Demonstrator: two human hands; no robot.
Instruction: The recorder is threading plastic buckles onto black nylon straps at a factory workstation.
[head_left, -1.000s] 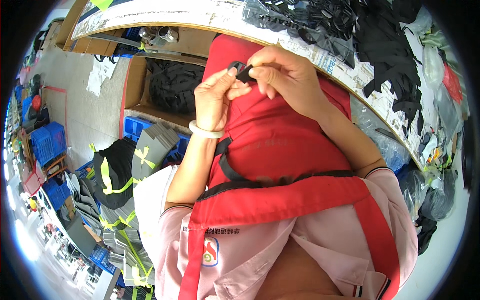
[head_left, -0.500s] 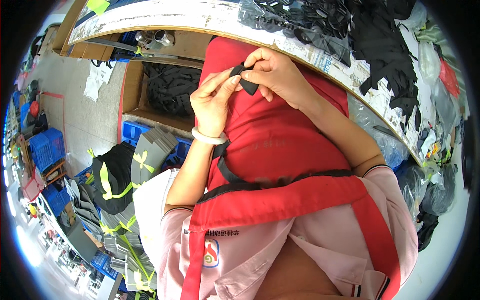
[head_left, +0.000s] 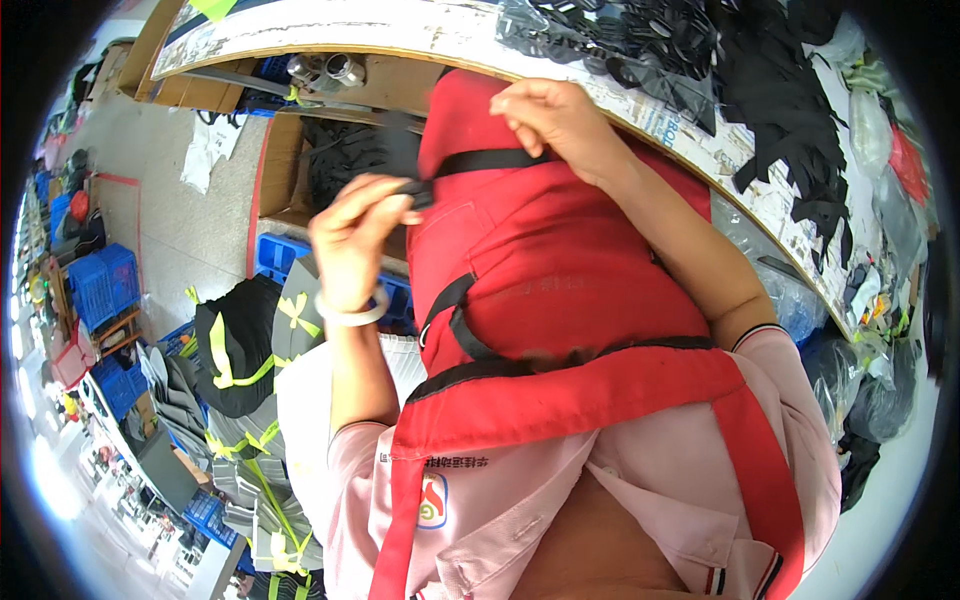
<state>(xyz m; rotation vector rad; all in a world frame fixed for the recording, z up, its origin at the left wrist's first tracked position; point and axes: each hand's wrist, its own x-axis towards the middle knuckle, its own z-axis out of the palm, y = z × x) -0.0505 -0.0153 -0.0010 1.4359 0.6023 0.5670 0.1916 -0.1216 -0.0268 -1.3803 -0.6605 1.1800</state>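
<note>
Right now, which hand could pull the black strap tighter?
Probably the left hand: it pinches the free end of the black strap beside the red vest. The right hand presses the strap against the vest.

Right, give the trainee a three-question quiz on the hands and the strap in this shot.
1. True or false: the left hand pinches one end of the black woven strap.
2. The strap is stretched across what? A) red fabric vest B) blue plastic crate C) cardboard box
3. What is worn on the left wrist?

Key: 1 true. 2 A, the red fabric vest, with the right hand at the strap's other end. 3 a white bracelet.
</note>
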